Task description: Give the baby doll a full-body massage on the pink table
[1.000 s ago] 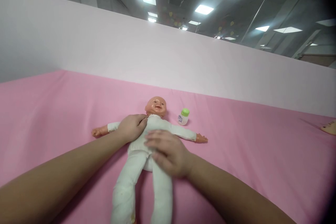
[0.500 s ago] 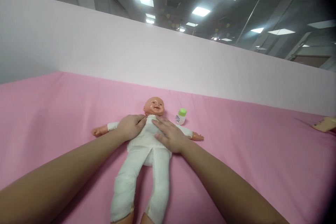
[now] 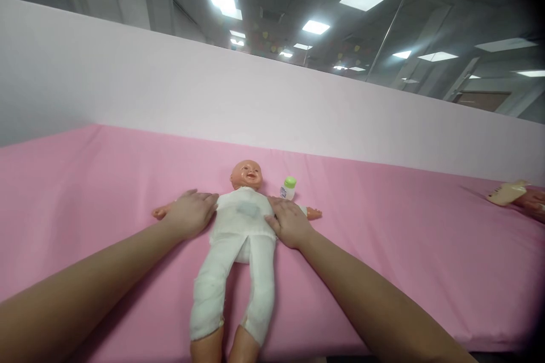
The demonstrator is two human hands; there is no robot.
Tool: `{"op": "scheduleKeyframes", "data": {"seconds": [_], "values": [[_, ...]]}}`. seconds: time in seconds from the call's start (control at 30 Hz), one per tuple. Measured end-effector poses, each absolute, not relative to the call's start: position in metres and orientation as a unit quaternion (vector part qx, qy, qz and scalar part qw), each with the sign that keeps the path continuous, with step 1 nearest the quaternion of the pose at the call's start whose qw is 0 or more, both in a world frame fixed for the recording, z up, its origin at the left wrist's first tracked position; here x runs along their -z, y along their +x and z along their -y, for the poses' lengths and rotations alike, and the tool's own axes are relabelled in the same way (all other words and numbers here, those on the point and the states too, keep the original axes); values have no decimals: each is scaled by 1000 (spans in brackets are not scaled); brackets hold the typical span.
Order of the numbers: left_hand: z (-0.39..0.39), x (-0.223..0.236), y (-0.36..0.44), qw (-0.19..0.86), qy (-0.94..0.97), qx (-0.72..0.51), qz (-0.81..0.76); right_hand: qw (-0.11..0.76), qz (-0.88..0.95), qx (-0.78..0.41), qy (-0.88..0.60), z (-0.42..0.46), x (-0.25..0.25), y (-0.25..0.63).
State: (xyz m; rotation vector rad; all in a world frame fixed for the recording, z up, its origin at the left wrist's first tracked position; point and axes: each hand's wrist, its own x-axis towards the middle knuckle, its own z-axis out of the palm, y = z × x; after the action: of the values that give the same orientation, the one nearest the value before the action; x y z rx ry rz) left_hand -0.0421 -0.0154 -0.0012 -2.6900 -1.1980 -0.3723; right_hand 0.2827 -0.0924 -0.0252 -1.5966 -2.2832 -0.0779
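- So the plastic baby doll in a white cloth suit (image 3: pixel 238 227) lies flat on its back, mid pink sheet-covered bed (image 3: pixel 383 249), arms out, legs toward the camera.
- Left hand (image 3: pixel 191 212) is open, palm down over the doll's arm and shoulder, gripping nothing, just pressing it flat.
- Right hand (image 3: pixel 289 221) is the same on the other side: fingers spread, flat against the torso's edge, so the chest stays uncovered between them.
- Small white bottle with a green cap (image 3: pixel 288 188) stands upright just beside the head, within reach.
- Pale pink wall (image 3: pixel 170 91) runs behind the bed.
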Motion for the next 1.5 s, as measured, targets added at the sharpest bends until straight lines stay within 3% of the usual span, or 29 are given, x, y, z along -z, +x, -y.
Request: {"op": "scheduleKeyframes", "data": {"seconds": [0.13, 0.37, 0.53, 0.67, 0.77, 0.87, 1.0, 1.1, 1.23, 1.5], "values": [[10, 0, -59, 93, -885, 116, 441, 150, 770, 32, -619, 97, 23, 290], [-27, -8, -103, -79, -838, 118, 527, 128, 730, -75, -667, 101, -1, 334], [-51, -6, -138, -126, -789, 141, 585, 137, 696, -178, -683, 98, -7, 385], [-55, -7, -145, -153, -745, 182, 623, 132, 686, -191, -690, 99, -11, 402], [-48, -12, -139, -184, -713, 233, 636, 181, 666, -184, -700, 98, -13, 404], [-41, -14, -131, -278, -676, 309, 608, 259, 626, -220, -702, 95, -10, 407], [-40, -10, -123, -443, -585, 395, 553, 430, 497, -419, -626, 85, 2, 411], [-40, -8, -120, -485, -532, 423, 550, 527, 398, -503, -558, 78, 11, 408], [-40, -9, -119, -514, -487, 438, 554, 556, 364, -531, -527, 70, 16, 402], [-39, -6, -122, -515, -526, 416, 534, 534, 346, -578, -511, 75, 17, 409]]}}
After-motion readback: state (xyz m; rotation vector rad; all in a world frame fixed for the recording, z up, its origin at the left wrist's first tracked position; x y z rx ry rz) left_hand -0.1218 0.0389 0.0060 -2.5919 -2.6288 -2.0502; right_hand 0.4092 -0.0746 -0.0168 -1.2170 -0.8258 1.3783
